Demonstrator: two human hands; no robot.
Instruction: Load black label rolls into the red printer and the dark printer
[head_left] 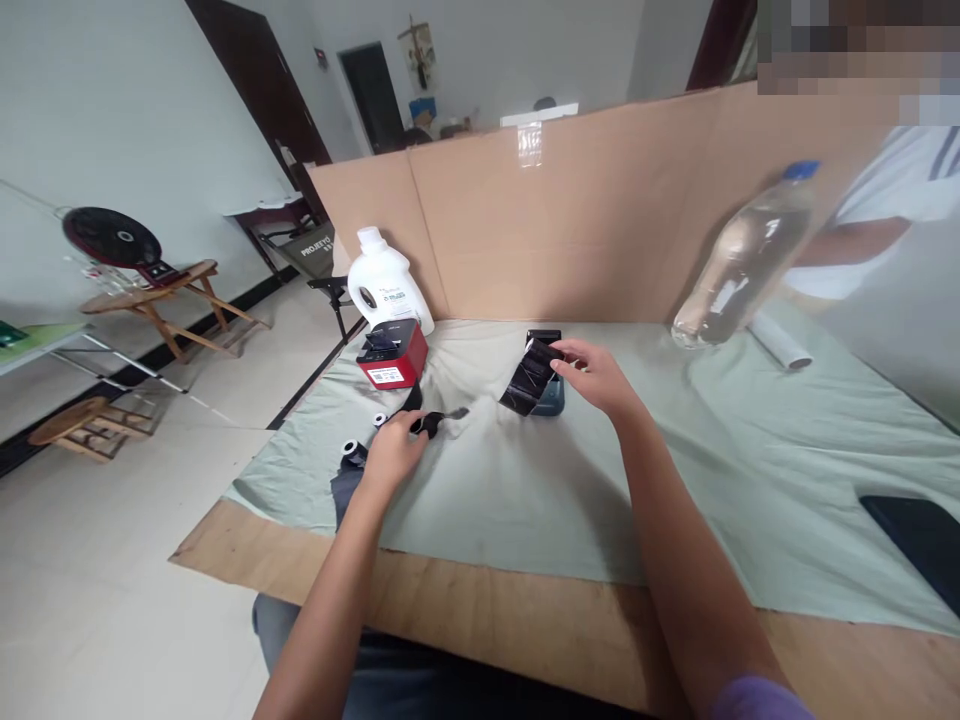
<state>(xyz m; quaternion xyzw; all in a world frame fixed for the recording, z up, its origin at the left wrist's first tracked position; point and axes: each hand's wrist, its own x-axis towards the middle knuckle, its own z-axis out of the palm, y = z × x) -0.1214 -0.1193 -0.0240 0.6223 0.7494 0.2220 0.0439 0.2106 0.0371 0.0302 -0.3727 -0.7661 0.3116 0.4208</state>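
Note:
My right hand point(596, 378) pinches the edge of a glossy black sheet or film point(528, 378), which is tilted above the cloth. Behind and partly under it lies a dark blue, box-like thing point(553, 400), mostly hidden. My left hand point(396, 450) is closed at a small black piece point(430, 424); its exact kind is unclear. Close to that hand are a black roll with a white core point(354, 455), a second, smaller roll end point(380, 420) and dark fabric point(345, 492). A red and black box-shaped device point(394, 355) with a white label stands just beyond.
A white jug point(386, 280) stands behind the red device. At the right are a clear bottle with a blue cap point(750, 255), a white tube point(781, 340) and a dark flat object point(913, 540). Cardboard point(555, 230) walls the back; a person's arm point(855, 245) is beyond.

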